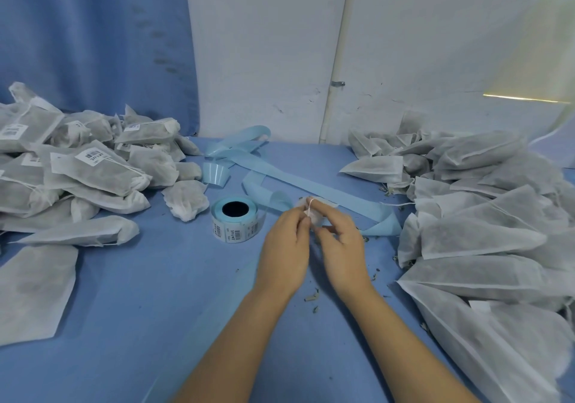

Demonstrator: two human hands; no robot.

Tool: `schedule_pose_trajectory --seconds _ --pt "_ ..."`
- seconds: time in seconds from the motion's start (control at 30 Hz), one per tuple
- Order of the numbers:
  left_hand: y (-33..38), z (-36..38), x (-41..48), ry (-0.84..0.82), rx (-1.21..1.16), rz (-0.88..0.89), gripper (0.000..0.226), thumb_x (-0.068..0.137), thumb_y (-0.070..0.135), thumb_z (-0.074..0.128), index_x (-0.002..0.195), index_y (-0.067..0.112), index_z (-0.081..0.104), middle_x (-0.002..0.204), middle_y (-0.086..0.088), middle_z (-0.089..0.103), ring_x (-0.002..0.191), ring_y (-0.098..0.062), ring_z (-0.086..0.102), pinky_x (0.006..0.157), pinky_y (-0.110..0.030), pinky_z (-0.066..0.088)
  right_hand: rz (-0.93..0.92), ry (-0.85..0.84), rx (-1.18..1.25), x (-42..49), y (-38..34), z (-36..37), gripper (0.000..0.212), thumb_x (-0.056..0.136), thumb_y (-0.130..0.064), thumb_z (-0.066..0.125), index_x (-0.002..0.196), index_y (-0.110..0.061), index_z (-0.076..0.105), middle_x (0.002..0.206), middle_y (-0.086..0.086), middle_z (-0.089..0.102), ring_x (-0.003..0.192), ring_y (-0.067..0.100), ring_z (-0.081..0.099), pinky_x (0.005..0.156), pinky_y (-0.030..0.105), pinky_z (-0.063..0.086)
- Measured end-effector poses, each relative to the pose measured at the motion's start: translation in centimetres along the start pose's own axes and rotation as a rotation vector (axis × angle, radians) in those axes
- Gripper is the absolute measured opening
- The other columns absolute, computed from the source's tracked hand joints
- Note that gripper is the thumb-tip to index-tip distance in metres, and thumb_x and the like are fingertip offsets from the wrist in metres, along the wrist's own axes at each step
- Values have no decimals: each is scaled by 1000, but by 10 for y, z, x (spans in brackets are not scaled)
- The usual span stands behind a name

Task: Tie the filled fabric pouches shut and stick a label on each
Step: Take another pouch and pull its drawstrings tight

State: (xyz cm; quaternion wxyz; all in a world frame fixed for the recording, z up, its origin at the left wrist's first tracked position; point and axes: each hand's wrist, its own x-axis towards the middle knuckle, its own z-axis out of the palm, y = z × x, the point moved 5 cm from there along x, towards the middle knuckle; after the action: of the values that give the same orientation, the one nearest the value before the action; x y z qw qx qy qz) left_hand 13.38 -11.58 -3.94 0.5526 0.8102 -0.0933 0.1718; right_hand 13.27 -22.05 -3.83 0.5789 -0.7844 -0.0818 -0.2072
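Observation:
A small white fabric pouch (312, 212) sits between both hands just above the blue table, mostly hidden by my fingers. My left hand (284, 253) pinches its gathered neck from the left. From the right, my right hand (339, 247) pinches the thin white drawstring at the pouch's top. A roll of barcode labels (237, 223) on blue backing stands just left of my hands. Its used blue backing strip (280, 178) trails away behind them.
A heap of tied, labelled pouches (87, 169) fills the left side. Another heap of pouches without labels (485, 216) covers the right side. Dried herb crumbs (312, 298) lie on the blue tablecloth (155, 309) near my wrists. A white wall and blue curtain stand behind.

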Motion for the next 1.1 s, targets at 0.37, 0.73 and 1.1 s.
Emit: schedule_pose_trajectory --seconds 0.37,0.73,1.1 --pt "-12 -16 7 123 -281 -227 23 102 18 37 84 18 50 84 -1 65 75 -14 66 68 -39 50 143 -162 418 3 1 4 35 85 10 45 104 -4 71 108 4 72 98 6 64 81 12 47" --pt "-21 -27 11 196 -150 -185 17 97 23 53 81 16 53 82 -5 67 42 -5 53 51 -18 43 -61 -203 -216 -2 0 15 42 83 5 51 104 -27 69 94 -41 56 114 3 37 99 16 27" --pt "-18 -19 9 210 -421 -203 12 99 13 48 89 15 53 92 -7 66 71 -21 68 55 -24 54 -62 -167 -123 -3 -3 21 59 80 19 41 112 -21 70 115 -7 63 109 5 39 103 11 29"
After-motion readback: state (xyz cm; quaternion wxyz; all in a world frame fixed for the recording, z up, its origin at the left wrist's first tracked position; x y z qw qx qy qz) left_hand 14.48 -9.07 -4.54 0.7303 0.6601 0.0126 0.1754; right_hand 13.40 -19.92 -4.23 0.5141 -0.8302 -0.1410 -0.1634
